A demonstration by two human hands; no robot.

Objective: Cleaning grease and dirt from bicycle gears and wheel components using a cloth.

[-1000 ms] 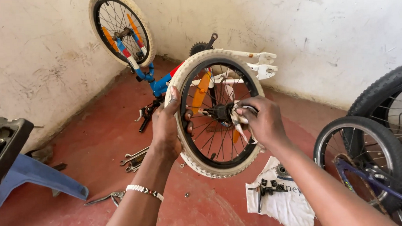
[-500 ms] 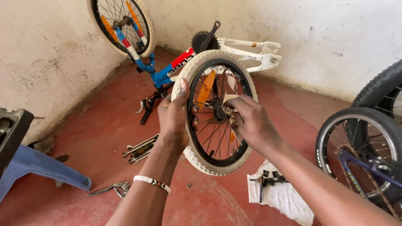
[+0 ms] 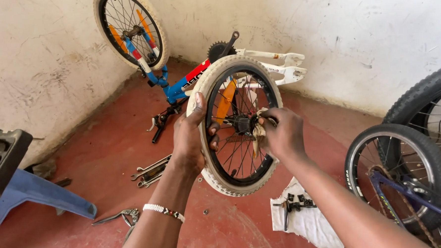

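Holding up a small bike wheel [image 3: 240, 125] with a white tire, the left hand [image 3: 190, 142] grips the rim, thumb on the tire. The right hand [image 3: 283, 136] pinches a dirty rag [image 3: 257, 132] against the hub. Below the left hand, wrenches [image 3: 150, 171] lie on the red floor [image 3: 107, 144]. Under the right arm sits a white cloth [image 3: 309, 224] with small parts.

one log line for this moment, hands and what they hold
left hand: grips white-tyred wheel at rim | right hand: presses rag at hub | wrenches on red floor
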